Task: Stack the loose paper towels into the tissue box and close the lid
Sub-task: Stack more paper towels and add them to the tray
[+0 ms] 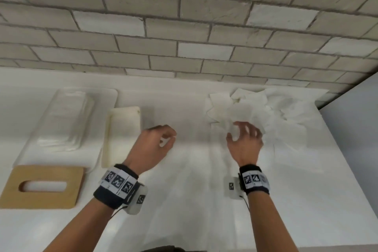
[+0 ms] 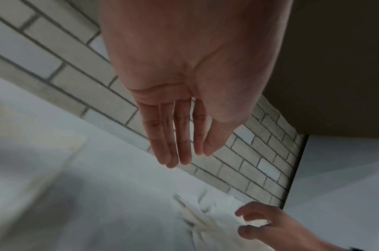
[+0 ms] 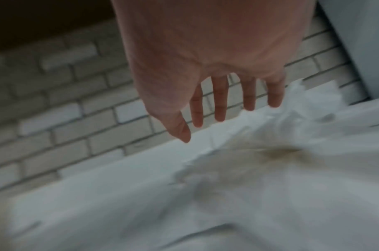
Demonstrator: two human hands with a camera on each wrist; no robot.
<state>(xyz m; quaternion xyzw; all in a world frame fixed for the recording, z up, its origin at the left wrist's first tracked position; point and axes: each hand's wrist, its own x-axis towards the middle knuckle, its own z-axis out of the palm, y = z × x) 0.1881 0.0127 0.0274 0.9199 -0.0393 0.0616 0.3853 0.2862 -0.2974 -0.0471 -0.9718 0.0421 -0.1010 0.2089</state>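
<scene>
A heap of loose white paper towels (image 1: pixel 255 108) lies at the back right of the white counter (image 1: pixel 194 200). My right hand (image 1: pixel 243 135) hovers over the heap's near edge, its fingers spread and nothing in them; the right wrist view shows the same fingers (image 3: pixel 219 101) straight above the crumpled towels (image 3: pixel 270 135). My left hand (image 1: pixel 166 139) hangs empty over the middle of the counter, and its fingers (image 2: pixel 184 135) look straight and together in the left wrist view. The cream tissue box (image 1: pixel 122 135) stands left of that hand. Its wooden lid (image 1: pixel 43 187), with an oval slot, lies flat at the near left.
A clear plastic pack of folded towels (image 1: pixel 63 120) lies on a white sheet left of the box. A brick wall (image 1: pixel 184 26) runs along the back of the counter. The counter ends at the right edge (image 1: pixel 335 149), beside a grey wall.
</scene>
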